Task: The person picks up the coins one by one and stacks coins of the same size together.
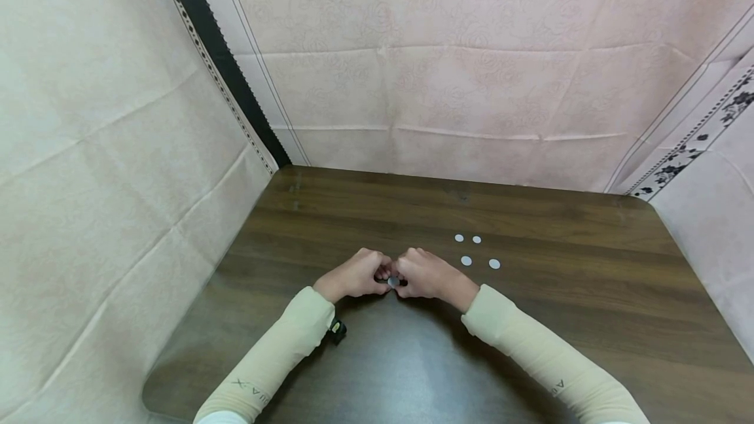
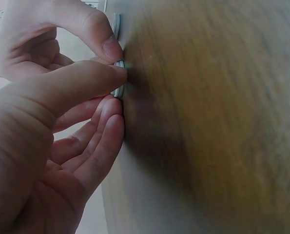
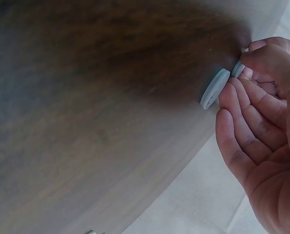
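Both hands meet low over the wooden table (image 1: pixel 406 358), knuckles close together. Between their fingertips is a small round pale disc (image 1: pixel 393 282), which looks like thin layers seen edge-on in the left wrist view. My left hand (image 1: pixel 356 275) pinches this disc (image 2: pixel 119 91) between thumb and fingers, close to the tabletop. From the other side my right hand (image 1: pixel 432 275) pinches at it as well, its thumb at the edge of the disc (image 3: pixel 238 68). Fingers hide part of the disc. Another disc (image 3: pixel 215 88) lies flat on the table just beside my right fingertips.
Several white discs lie on the table to the right and beyond my right hand, among them a near one (image 1: pixel 494 264) and a far one (image 1: pixel 459 238). A small black device (image 1: pixel 337 331) sits at the left wrist. Pale cloth (image 1: pixel 459 97) hangs behind the table.
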{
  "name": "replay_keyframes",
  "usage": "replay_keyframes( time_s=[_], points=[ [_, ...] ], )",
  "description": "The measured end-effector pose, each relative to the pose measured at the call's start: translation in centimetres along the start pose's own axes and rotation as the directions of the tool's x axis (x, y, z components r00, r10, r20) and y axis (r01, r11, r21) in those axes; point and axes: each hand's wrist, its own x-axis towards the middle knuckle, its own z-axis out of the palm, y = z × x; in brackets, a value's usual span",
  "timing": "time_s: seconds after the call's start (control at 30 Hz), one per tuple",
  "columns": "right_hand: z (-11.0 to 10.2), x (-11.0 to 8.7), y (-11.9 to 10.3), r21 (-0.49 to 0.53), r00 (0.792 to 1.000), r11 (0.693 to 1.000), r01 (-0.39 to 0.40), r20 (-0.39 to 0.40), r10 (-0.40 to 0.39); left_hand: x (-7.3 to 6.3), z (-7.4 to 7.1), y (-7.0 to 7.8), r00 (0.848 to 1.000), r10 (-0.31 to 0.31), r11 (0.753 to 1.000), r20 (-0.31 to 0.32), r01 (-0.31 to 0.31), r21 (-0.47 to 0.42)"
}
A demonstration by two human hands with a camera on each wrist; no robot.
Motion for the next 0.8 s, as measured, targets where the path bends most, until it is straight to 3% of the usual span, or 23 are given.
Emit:
replay_keyframes(
  time_s=[0.8],
  points=[
    [-0.06,-0.08,-0.04,-0.022,1.000,1.000,0.020,-0.010,-0.020,0.08,0.03,-0.06,1.000,0.012,1.000,0.003,-0.012,-0.010]
  ],
)
